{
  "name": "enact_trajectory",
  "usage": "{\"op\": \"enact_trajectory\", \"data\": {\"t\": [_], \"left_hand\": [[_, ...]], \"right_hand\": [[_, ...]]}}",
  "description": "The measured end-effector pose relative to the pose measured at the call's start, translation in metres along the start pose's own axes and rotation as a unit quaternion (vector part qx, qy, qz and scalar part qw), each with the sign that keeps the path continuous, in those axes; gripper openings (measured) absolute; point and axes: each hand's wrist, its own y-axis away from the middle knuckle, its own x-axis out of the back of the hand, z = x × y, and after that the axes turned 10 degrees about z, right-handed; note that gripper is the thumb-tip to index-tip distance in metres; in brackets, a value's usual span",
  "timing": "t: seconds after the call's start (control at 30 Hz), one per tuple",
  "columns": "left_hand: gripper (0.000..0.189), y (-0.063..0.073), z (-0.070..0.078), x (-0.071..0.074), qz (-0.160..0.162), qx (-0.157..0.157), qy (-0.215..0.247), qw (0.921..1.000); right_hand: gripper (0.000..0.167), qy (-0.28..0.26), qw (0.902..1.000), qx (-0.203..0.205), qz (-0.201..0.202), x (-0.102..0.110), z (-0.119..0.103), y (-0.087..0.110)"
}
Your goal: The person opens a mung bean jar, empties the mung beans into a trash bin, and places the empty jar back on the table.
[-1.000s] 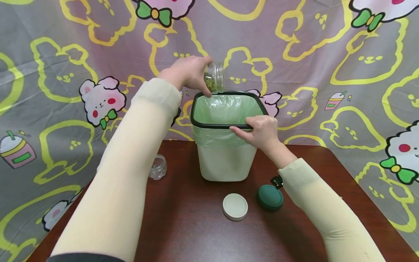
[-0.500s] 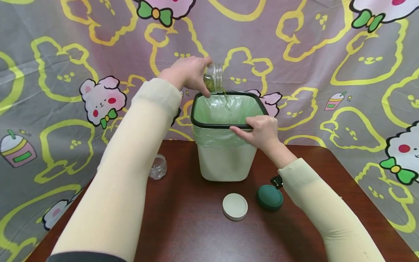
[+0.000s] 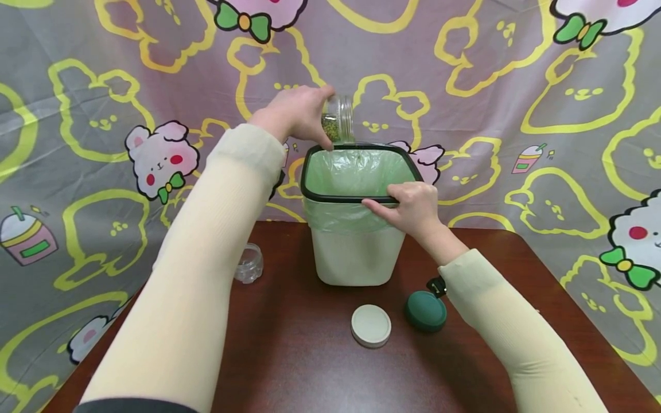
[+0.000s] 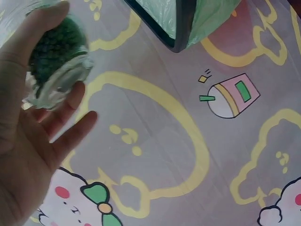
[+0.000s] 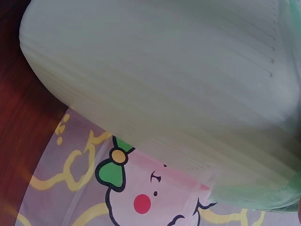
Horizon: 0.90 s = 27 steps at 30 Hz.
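My left hand (image 3: 299, 116) grips a clear jar (image 3: 345, 117) by its base end, over the back left of the bin. The jar lies on its side, its open mouth facing right. Small green beans (image 4: 57, 51), like mung beans, lie inside along its lower side. A white trash bin (image 3: 356, 258) stands upright below, lined with a pale green bag (image 3: 351, 218) folded out under its black rim (image 3: 335, 199). My right hand (image 3: 413, 205) holds the front right of that rim, fingers curled over it and thumb along the front. The bin's floor is hidden.
A white round lid (image 3: 370, 326) and a dark green round lid (image 3: 426, 311) lie in front of the bin on the brown table (image 3: 299, 355). A clear jar (image 3: 250, 264) stands at the left, partly behind my left sleeve. A patterned cloth (image 3: 480, 103) hangs behind.
Half a second ago a stream of beans fell from the jar's mouth into the bin; now barely any show in the air. The jar is slightly higher. My right hand stays put.
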Motion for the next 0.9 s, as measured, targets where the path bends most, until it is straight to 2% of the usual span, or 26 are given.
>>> {"op": "enact_trajectory", "data": {"t": [0.17, 0.43, 0.73, 0.9], "left_hand": [[0.099, 0.001, 0.000, 0.002, -0.018, 0.001, -0.006, 0.9998], [0.100, 0.001, 0.000, 0.006, -0.002, 0.000, 0.000, 1.0000], [0.100, 0.004, 0.004, 0.010, -0.026, 0.003, 0.000, 0.9997], [0.103, 0.004, 0.004, 0.011, -0.021, 0.003, 0.001, 0.9998]], "right_hand": [[0.067, 0.000, 1.0000, -0.002, 0.001, 0.000, 0.000, -0.001], [0.068, 0.002, 1.0000, -0.006, 0.002, -0.001, 0.000, 0.001], [0.067, 0.003, 1.0000, -0.003, 0.002, -0.001, 0.001, 0.001], [0.067, 0.004, 1.0000, -0.001, 0.000, 0.000, 0.002, 0.001]]}}
